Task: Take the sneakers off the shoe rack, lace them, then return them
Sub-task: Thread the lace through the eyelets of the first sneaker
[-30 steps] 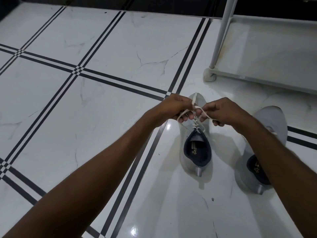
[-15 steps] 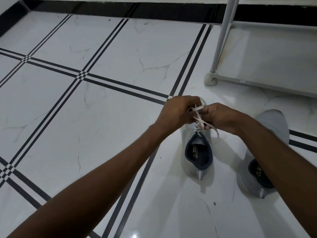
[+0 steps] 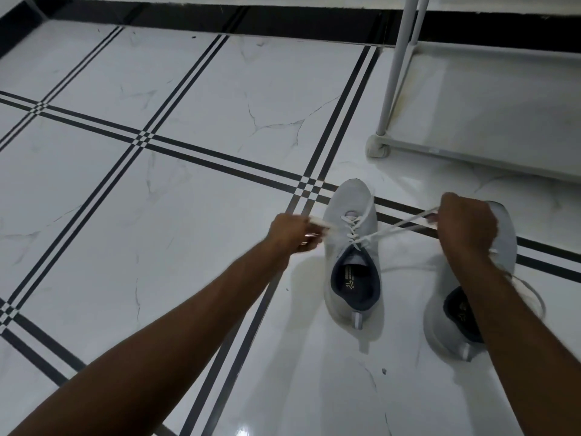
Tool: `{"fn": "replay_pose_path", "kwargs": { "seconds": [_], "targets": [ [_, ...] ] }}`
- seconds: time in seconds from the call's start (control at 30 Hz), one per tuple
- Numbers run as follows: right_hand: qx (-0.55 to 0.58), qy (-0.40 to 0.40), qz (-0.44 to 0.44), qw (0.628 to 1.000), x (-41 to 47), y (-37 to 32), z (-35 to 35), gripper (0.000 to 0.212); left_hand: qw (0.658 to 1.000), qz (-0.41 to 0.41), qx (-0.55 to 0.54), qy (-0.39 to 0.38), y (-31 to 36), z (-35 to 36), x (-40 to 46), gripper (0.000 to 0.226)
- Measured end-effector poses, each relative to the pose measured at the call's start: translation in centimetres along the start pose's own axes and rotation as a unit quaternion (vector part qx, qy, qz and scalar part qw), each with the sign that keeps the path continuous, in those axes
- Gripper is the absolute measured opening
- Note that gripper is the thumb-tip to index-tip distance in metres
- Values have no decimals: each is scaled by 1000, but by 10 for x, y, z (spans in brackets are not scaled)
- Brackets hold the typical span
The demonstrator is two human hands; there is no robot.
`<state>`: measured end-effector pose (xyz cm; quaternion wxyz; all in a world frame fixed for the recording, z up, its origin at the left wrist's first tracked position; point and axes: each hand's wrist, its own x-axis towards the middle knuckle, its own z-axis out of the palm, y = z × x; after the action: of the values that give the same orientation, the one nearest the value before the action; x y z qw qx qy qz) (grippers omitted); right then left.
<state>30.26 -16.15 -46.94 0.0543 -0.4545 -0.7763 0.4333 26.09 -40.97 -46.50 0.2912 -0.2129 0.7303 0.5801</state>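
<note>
Here, a person's two bare hands draw a white lace (image 3: 397,226) tight over a pale grey sneaker (image 3: 352,247) standing on a glossy white marble floor (image 3: 195,196) crossed by dark double stripes. The left hand (image 3: 294,229), just to the left of that sneaker at the level of its eyelets, is clenched on one end of the lace, which shows as a blurred white strip at the fingers. The right hand (image 3: 467,225), off to the sneaker's right, is closed around the other end, and the lace runs taut from it down to the top of the crossed lacing at the tongue. The sneaker points away from the camera, its dark blue lining and heel tab facing the viewer. A second grey sneaker (image 3: 452,325) stands just to the right of the first, also toe away, partly hidden behind the right hand and forearm; a loose white lace (image 3: 534,297) curls at its right side. Beyond both sneakers and to the right stands the white shoe rack (image 3: 405,73), its corner foot planted on the floor near the first sneaker's toe and its bottom shelf bare where visible. A black skirting band (image 3: 220,17) edges the floor beyond.
</note>
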Motion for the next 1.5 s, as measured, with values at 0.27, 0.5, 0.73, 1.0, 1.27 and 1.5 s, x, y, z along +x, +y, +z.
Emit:
{"fn": "replay_pose_path", "kwargs": {
  "seconds": [0.27, 0.5, 0.73, 1.0, 1.27, 1.5],
  "targets": [
    [-123, -126, -241, 954, -43, 39, 30, 24, 913, 193, 346, 92, -20, 4, 0, 43],
    [-67, -208, -224, 950, -46, 41, 36, 13, 903, 222, 367, -3, -22, 32, -8, 14],
    [-60, -255, -222, 939, -40, 36, 37, 15, 880, 242, 409, -28, -11, 27, -5, 14],
    [-143, -163, -292, 932, -36, 48, 34, 25, 720, 401, 563, -59, -30, 9, 1, 22],
    [-187, -146, -312, 920, -44, 72, 39, 31, 698, 409, 585, -64, -51, 2, 6, 20],
    [-202, -197, -277, 919, -24, 65, 25, 31, 807, 246, 522, -125, -41, -21, 20, 3]
  ]
}}
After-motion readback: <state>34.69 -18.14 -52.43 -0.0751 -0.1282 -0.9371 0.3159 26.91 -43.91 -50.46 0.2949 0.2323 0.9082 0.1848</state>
